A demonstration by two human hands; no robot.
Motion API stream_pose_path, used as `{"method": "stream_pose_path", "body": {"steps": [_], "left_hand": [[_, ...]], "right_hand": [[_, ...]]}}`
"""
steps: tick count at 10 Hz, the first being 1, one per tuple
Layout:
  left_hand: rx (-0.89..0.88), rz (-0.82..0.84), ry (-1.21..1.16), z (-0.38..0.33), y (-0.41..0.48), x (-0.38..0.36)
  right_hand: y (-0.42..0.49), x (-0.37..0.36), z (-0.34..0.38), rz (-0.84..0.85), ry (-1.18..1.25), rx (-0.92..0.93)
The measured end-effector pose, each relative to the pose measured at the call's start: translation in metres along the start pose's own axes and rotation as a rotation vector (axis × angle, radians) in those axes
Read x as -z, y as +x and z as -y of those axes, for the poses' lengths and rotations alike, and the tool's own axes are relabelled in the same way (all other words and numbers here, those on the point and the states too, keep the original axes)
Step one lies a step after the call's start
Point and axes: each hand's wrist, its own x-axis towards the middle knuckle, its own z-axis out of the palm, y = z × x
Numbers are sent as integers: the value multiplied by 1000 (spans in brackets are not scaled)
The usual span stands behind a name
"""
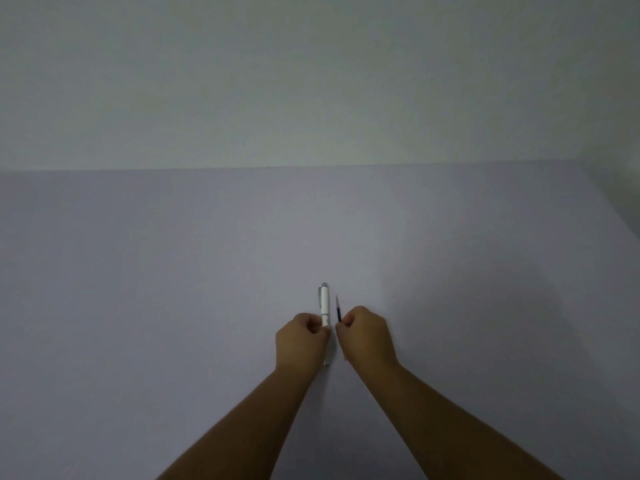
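My left hand (300, 341) grips a white pen barrel (325, 303) with a clip and a grey push button at its far end; the barrel points away from me, and its near end pokes out below the hand. My right hand (367, 336) pinches a thin dark ink refill (338, 310), whose tip also points away from me. The two hands are close together, almost touching, just above a pale grey table (173, 289). Barrel and refill lie side by side, apart from each other.
The pale table runs back to a plain light wall (311, 81) and ends at a right edge (609, 202) near the frame's right side. Nothing else lies on it within view.
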Motion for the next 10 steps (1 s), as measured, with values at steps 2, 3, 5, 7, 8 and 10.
{"method": "stream_pose_path", "body": {"steps": [2, 3, 5, 7, 8, 10], "left_hand": [[24, -18, 14, -1, -1, -3], [14, -32, 41, -1, -1, -3], [-4, -50, 75, -3, -2, -2], [-7, -46, 79, -2, -2, -3], [-13, -52, 83, -1, -1, -3], [6, -73, 55, -4, -6, 0]], "right_hand": [[0, 1, 1, 10, 6, -13], [0, 2, 2, 16, 14, -16], [-1, 2, 3, 24, 23, -13], [-3, 2, 2, 22, 39, -8], [-2, 2, 1, 24, 57, -7], [-6, 7, 0, -27, 89, -3]]}}
